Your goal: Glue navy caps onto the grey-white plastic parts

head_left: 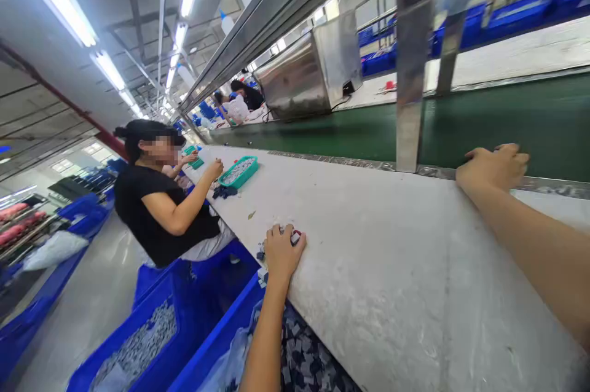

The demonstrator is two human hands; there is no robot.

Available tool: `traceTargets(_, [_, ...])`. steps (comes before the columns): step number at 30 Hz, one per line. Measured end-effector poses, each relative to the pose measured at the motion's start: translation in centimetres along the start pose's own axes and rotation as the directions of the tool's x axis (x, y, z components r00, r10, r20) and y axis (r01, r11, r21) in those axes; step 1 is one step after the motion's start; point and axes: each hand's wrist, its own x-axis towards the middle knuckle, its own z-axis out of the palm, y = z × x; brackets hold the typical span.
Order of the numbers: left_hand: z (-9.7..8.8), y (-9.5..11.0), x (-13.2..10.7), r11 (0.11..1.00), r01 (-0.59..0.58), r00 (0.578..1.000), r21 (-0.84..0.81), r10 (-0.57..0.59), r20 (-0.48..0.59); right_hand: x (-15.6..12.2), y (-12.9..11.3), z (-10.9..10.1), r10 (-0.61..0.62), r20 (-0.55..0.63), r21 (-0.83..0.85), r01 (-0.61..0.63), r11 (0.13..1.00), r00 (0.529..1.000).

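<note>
My left hand (pixel 282 252) rests near the edge of the white worktable (pixel 369 244), its fingers curled down. A small red-and-white piece (pixel 295 236) shows between its thumb and forefinger. Small dark and grey pieces (pixel 260 255) lie beside and partly under that hand at the table edge. On the right, my right hand (pixel 495 168) is over the metal strip bordering the green conveyor belt (pixel 507 115). Its thumb and fingers are apart, loosely bent, and I see nothing held in them.
Below the table edge, a blue bin (pixel 216 343) holds many dark grey pieces (pixel 306 352). A co-worker (pixel 170 195) sits at the left by a green basket (pixel 239 172) of pale pieces. A metal post (pixel 408 72) rises between table and belt.
</note>
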Motion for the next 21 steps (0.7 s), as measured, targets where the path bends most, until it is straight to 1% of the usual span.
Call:
traceTargets(2, [-0.5,-0.7,-2.0,0.996,0.059,0.998,-0.064,-0.060,-0.021,-0.8,0.1,0.1,0.018,0.033,0.031,-0.019,0.999,0.999])
traceTargets(3, [-0.9,-1.0,-3.7,0.991,0.086,0.996,-0.104,-0.089,-0.024,-1.4,-0.1,-0.2,0.027,0.047,0.048,-0.029,0.998,0.999])
traceTargets(4, [-1.3,-1.4,-6.0,0.982,0.116,0.992,-0.146,-0.121,-0.022,-2.3,-0.5,-0.6,0.009,0.049,0.065,-0.012,0.998,0.999])
traceTargets(6, [-1.9,-2.4,-12.1,0.953,0.204,0.978,-0.223,-0.210,-0.003,-4.6,-1.4,-2.0,-0.068,0.056,0.105,0.062,0.992,0.996])
traceTargets(7, [-2.1,-2.8,-15.4,0.931,0.265,0.963,-0.252,-0.270,0.016,-6.0,-1.9,-2.9,-0.143,0.060,0.138,0.134,0.981,0.988])
traceTargets(8, [-2.4,-3.3,-18.6,0.902,0.332,0.942,-0.274,-0.334,0.043,-7.6,-2.4,-4.1,-0.241,0.063,0.181,0.226,0.957,0.969])
traceTargets(9, [-2.6,-3.8,-21.5,0.871,0.398,0.916,-0.288,-0.395,0.072,-9.1,-2.8,-5.5,-0.347,0.065,0.231,0.324,0.917,0.936])
traceTargets(10, [-3.0,-4.3,-23.8,0.839,0.453,0.890,-0.301,-0.445,0.099,-10.6,-3.1,-7.2,-0.448,0.065,0.284,0.413,0.865,0.892])
traceTargets(11, [-3.6,-4.8,-25.3,0.812,0.490,0.870,-0.318,-0.478,0.121,-12.1,-3.3,-9.1,-0.535,0.066,0.335,0.486,0.807,0.842])
traceTargets(12, [-4.3,-5.2,-26.0,0.790,0.508,0.859,-0.344,-0.493,0.136,-13.4,-3.4,-11.2,-0.601,0.074,0.379,0.535,0.755,0.796])
traceTargets(13, [-5.2,-5.3,-25.9,0.773,0.506,0.859,-0.383,-0.491,0.144,-14.6,-3.2,-13.5,-0.647,0.083,0.413,0.565,0.714,0.758])
traceTargets(14, [-6.2,-4.8,-25.0,0.759,0.483,0.871,-0.437,-0.470,0.145,-15.6,-2.7,-16.0,-0.688,0.086,0.443,0.591,0.674,0.721])
traceTargets(15, [-7.1,-3.7,-23.7,0.740,0.445,0.888,-0.505,-0.438,0.142,-16.6,-2.0,-18.6,-0.725,0.074,0.475,0.615,0.629,0.685])
traceTargets(16, [-8.1,-1.7,-22.3,0.706,0.402,0.907,-0.583,-0.397,0.144,-17.6,-0.9,-21.3,-0.759,0.049,0.509,0.638,0.578,0.649])
traceTargets(17, [-9.1,1.2,-21.1,0.657,0.352,0.929,-0.666,-0.332,0.164,-18.7,0.5,-24.0,-0.790,0.018,0.542,0.658,0.523,0.613])
traceTargets(18, [-10.1,4.9,-20.4,0.590,0.303,0.951,-0.748,-0.233,0.201,-19.9,2.1,-26.7,-0.818,-0.016,0.573,0.676,0.464,0.575])
traceTargets(19, [-11.1,9.1,-20.3,0.514,0.255,0.966,-0.819,-0.102,0.236,-21.1,3.9,-29.0,-0.838,-0.035,0.595,0.685,0.420,0.544])
traceTargets(20, [-11.9,13.4,-20.9,0.422,0.232,0.960,-0.877,0.046,0.276,-22.4,5.9,-31.1,-0.855,-0.028,0.605,0.689,0.398,0.518])
traceTargets(21, [-12.6,17.5,-22.0,0.332,0.232,0.933,-0.914,0.189,0.305,-23.6,7.9,-32.7,-0.865,-0.003,0.604,0.691,0.398,0.501])
